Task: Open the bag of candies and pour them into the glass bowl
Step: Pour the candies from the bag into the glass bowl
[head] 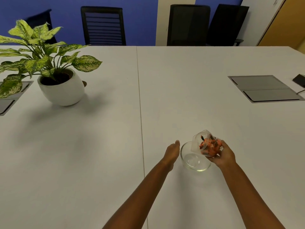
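Observation:
A clear glass bowl (194, 160) stands on the white table (99, 146), with nothing visible inside it. My right hand (225, 155) grips a transparent bag of orange candies (207, 144) just above the bowl's right rim; the bag is tilted, its clear upper part leaning left over the bowl. My left hand (172, 152) rests on its edge on the table just left of the bowl, fingers together and extended, holding nothing. I cannot tell whether it touches the glass.
A potted plant (61, 86) in a white pot stands at the far left. Grey cable hatches (265, 89) are set into the table at right and at the left edge. A dark device (299, 80) lies far right. Black chairs (104, 25) line the far side.

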A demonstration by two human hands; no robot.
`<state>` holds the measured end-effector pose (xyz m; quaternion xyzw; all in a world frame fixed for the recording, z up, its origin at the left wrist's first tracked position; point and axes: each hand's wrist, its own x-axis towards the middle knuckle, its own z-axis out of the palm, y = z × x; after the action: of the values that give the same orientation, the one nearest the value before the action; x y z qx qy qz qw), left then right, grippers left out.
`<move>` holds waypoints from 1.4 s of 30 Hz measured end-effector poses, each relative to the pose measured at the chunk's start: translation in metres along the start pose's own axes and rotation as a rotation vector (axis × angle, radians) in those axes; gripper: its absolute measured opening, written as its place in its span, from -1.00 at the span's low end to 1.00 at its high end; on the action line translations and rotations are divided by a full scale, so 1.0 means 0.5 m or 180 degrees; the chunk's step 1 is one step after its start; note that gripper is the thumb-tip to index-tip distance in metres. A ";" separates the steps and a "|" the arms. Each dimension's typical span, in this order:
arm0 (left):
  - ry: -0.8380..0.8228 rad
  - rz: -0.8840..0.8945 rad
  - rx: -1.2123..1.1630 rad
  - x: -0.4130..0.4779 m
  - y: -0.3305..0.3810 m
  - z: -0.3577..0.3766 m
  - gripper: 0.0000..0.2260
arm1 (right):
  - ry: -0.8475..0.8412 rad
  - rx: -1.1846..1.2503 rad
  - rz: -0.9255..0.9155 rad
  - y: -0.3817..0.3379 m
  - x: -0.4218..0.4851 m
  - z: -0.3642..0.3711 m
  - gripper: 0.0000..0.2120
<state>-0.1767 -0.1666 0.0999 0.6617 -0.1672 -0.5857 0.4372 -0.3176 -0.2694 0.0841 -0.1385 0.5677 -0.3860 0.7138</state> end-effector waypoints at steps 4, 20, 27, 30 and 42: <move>-0.0146 -0.0143 -0.0149 0.009 -0.006 0.013 -0.50 | 0.0415 -0.0348 -0.0709 -0.013 0.006 -0.012 -0.84; -0.0117 -0.0219 -0.0558 0.015 -0.011 0.023 -0.57 | 0.0100 -0.2870 -0.3345 0.059 -0.033 0.000 -0.82; -0.0045 -0.0222 -0.0597 0.025 -0.021 0.027 -0.66 | 0.0036 -0.3555 -0.4365 0.040 -0.067 0.019 -0.86; 0.0004 -0.0183 -0.0535 0.028 -0.024 0.029 -0.66 | 0.0041 -0.3618 -0.4594 0.030 -0.077 0.024 -0.85; 0.0037 0.0904 -0.0218 0.024 -0.011 0.003 -0.48 | 0.0043 -0.1929 -0.2911 0.006 -0.091 0.076 -0.80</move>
<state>-0.1767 -0.1730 0.0881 0.6194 -0.2366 -0.5195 0.5390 -0.2844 -0.2443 0.1262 -0.5681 0.5400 -0.4770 0.3978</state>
